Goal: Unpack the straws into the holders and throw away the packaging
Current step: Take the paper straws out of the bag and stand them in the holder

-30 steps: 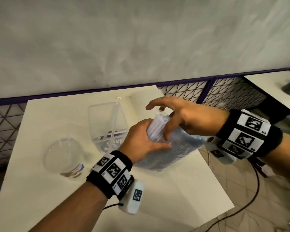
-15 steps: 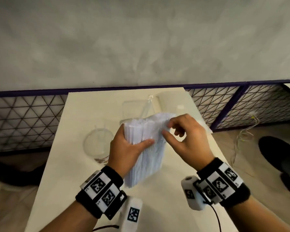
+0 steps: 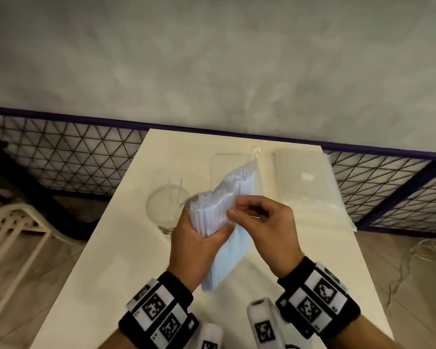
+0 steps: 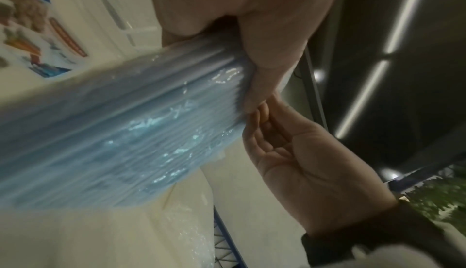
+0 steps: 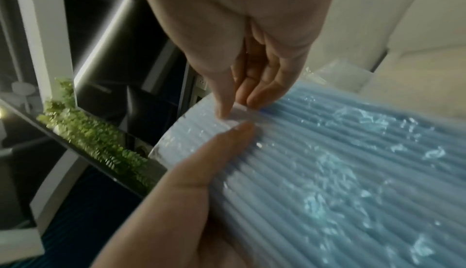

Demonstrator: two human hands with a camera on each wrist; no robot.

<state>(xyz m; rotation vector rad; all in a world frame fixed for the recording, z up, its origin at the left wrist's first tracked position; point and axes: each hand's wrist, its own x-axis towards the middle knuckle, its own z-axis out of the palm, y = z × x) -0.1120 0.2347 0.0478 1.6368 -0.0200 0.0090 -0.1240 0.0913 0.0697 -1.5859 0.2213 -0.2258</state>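
Note:
A clear-wrapped pack of pale blue straws (image 3: 220, 210) stands on end over the white table (image 3: 126, 273). My left hand (image 3: 199, 238) grips its upper part, thumb across the front. My right hand (image 3: 237, 207) pinches the plastic wrap at the pack's upper edge between thumb and fingers. The right wrist view shows that pinch on the pack (image 5: 340, 162), with the right hand (image 5: 233, 113) above my left thumb. In the left wrist view the pack (image 4: 126, 132) fills the middle. A round clear holder (image 3: 165, 206) with two straws stands left of the pack. A square clear holder (image 3: 224, 167) is partly hidden behind it.
Another flat clear pack (image 3: 310, 192) lies at the table's back right corner. A wire mesh fence (image 3: 68, 157) runs behind the table below a grey wall. A white chair (image 3: 10, 235) stands on the floor to the left. Cables lie on the floor at right.
The pack has been tipped up from leaning toward the holders to standing nearer me. My right hand went from reaching over its top to pinching the wrap at the upper edge.

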